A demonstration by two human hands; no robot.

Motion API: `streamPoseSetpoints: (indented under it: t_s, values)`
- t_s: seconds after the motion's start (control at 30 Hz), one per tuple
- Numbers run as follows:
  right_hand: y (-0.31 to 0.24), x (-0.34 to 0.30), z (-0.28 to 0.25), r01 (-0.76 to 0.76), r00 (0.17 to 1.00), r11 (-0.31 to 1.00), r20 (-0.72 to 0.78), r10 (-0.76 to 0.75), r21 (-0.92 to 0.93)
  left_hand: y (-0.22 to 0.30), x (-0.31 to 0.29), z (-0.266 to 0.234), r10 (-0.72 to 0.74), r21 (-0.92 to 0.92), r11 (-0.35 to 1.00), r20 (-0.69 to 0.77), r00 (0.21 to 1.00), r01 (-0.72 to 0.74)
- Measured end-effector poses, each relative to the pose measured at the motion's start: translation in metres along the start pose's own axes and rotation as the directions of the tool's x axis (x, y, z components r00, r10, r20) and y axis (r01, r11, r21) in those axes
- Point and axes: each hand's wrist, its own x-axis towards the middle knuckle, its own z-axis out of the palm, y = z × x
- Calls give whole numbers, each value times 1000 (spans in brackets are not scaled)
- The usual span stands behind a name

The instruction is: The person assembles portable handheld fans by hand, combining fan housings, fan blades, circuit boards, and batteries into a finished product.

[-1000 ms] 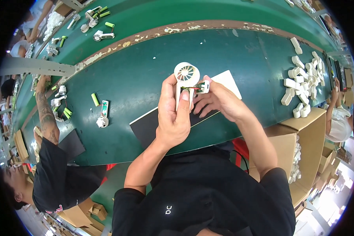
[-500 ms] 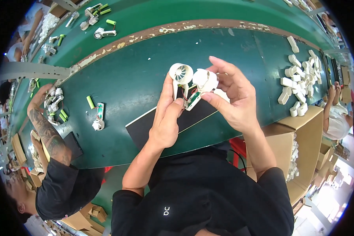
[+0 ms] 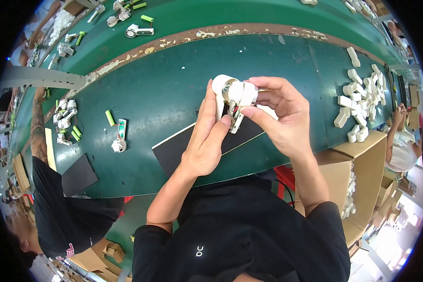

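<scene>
Hands (image 3: 289,120) closer together, thumbs (image 3: 218,131) inward

wearer's black shirt (image 3: 258,230); small white letters (image 3: 199,251); co-worker's black shirt (image 3: 73,214); pinkish lettering (image 3: 69,249), slanted, partly unclear

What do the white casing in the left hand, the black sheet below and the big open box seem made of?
White casing: probably moulded plastic, smooth, with rounded edges. Black sheet: matte, flat, with a pale edge; card, foam or rubber, I can't tell. Open box: most likely cardboard, dull brown with folded flaps.
</scene>
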Motion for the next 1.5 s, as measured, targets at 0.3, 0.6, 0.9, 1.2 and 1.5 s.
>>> streamPoseSetpoints:
  t_s: [0.3,0.6,0.9,1.2,1.5]
  values:
    - [13,3,2,53,998,987,-31,-58,-150,-3,-4,-1,74,55,996,-4,997,-74]
    - [-5,5,3,-137,990,990,-26,138,33,-3,-4,7,105,-227,967,-74,992,-119]
    - [0,6,1,-136,991,987,23,134,85,-3,-5,6,150,-355,921,-62,987,-162]
    - [3,6,-1,-94,995,987,37,89,130,2,-2,3,214,-95,971,-71,974,-220]
    - [1,2,-4,-180,982,981,77,175,68,2,-7,2,151,-151,977,-8,988,-151]
